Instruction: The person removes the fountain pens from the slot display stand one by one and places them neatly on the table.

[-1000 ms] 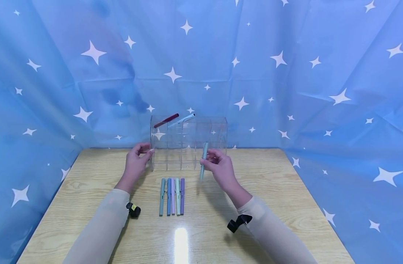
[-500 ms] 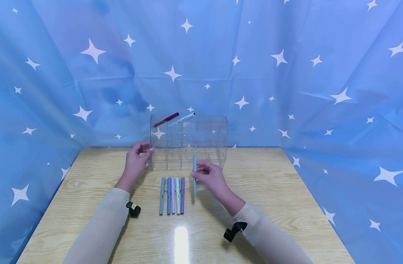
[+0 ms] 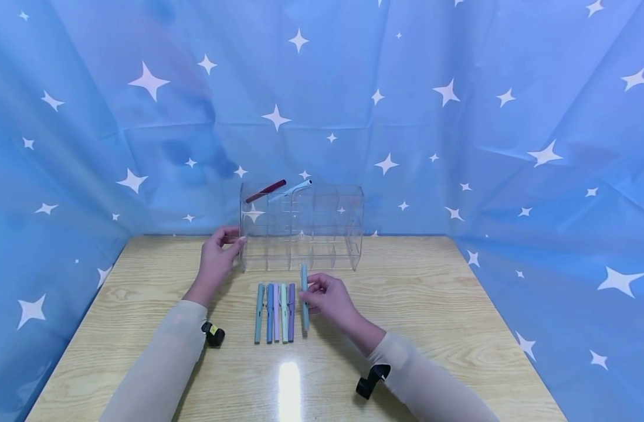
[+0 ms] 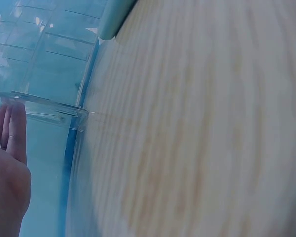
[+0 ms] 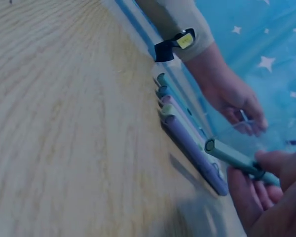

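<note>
My right hand pinches a teal pen between thumb and fingers, just right of a row of pens on the table. In the right wrist view the held pen is raised over the purple pen. The row runs, left to right, dark teal pen, blue pen, lilac pen, pale green pen and purple pen. My left hand grips the left side of a clear compartmented organizer, thumb in front and fingers behind.
On top of the organizer a dark red pen and a light blue pen lie slanted. The organizer stands upright near the back edge of the wooden table. A blue star-patterned curtain hangs behind and at both sides.
My right hand has brought the teal pen from in front of the organizer down and left, beside the row of pens. My left hand stays on the organizer.
</note>
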Demonstrator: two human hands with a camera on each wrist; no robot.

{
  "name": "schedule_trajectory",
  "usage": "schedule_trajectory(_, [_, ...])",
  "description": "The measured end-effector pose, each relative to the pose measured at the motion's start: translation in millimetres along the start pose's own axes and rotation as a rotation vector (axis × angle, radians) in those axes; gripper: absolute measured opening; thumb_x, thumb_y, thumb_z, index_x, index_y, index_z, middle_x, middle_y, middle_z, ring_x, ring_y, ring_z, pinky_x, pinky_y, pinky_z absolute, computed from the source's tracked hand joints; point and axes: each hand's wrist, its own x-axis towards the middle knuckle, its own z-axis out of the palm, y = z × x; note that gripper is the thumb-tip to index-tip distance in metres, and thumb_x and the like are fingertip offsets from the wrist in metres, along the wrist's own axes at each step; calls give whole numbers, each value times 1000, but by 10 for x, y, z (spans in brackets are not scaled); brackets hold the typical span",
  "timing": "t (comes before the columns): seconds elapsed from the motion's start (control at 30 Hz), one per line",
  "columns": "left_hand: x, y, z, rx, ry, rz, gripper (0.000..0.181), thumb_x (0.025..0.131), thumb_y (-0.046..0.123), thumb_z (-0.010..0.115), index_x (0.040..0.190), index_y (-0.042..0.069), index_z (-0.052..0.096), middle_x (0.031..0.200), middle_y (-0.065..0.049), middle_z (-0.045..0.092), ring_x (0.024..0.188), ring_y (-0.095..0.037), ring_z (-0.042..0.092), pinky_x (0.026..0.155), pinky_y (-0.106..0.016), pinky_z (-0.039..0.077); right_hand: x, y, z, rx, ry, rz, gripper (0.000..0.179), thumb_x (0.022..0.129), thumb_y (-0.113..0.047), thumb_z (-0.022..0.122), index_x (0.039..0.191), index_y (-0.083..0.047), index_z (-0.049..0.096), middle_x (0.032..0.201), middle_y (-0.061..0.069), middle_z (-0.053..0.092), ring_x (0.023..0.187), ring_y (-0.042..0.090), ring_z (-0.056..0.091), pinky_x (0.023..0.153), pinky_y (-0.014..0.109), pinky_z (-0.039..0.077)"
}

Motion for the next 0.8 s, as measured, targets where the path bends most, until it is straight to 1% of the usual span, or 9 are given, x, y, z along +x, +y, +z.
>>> schedule_trajectory(0.03, [-20,49,0,2,-3,-4,39,109,15,74,144,-1,64,140,-22,66,118,-25,60,77,-16,57,-4,12,4,-4,-5,2,38,98,-5,84,130,7,68,101,12,71,77,16,70,75,44,69])
schedule_trajectory(0.17, [-20,40,-4,2,-5,0,38,109,19,75,141,2,66,138,-17,67,117,-25,62,78,-19,59,-6,46,23,-14,-15,23,38,99,-7,83,130,7,68,101,12,71,78,16,71,77,44,69])
schedule_trajectory(0.23, [-14,-1,-10,-3,0,17,37,108,21,77,139,6,67,135,-14,69,115,-24,63,78,-19,60,-17,48,31,-16,-20,36,38,99,-6,83,131,8,67,101,13,70,78,16,71,76,43,69])
schedule_trajectory(0.27, [5,-51,-11,-1,1,22,37,107,22,77,139,7,67,134,-12,69,116,-24,63,79,-19,60,-23,46,35,-20,-20,42,37,99,-6,83,131,7,67,101,13,70,77,16,70,75,42,69])
schedule_trajectory(0.4, [-5,-39,-7,-6,1,24,35,107,18,77,138,7,67,133,-12,69,115,-24,63,79,-19,60,-46,41,44,-19,-27,70,37,99,-5,83,130,7,67,100,13,70,75,17,71,72,40,69])
schedule_trajectory(0.5, [-4,-44,-6,-9,-2,27,35,107,18,77,138,7,67,133,-12,69,115,-25,63,78,-19,60,-57,55,51,-21,-39,82,39,98,-5,83,131,8,66,100,13,72,75,18,72,71,41,69])
schedule_trajectory(0.63, [5,-61,-13,-9,-2,29,36,107,20,77,138,7,67,133,-12,69,114,-24,63,79,-20,61,-64,85,67,-59,-45,88,39,99,-8,83,130,9,66,98,11,72,73,18,72,67,41,69])
schedule_trajectory(0.8, [14,-57,-16,-11,0,28,37,107,22,78,138,5,68,133,-13,69,113,-20,63,78,-18,59,-62,105,97,-107,-28,86,36,98,-9,85,126,8,68,94,9,71,70,16,70,63,36,67])
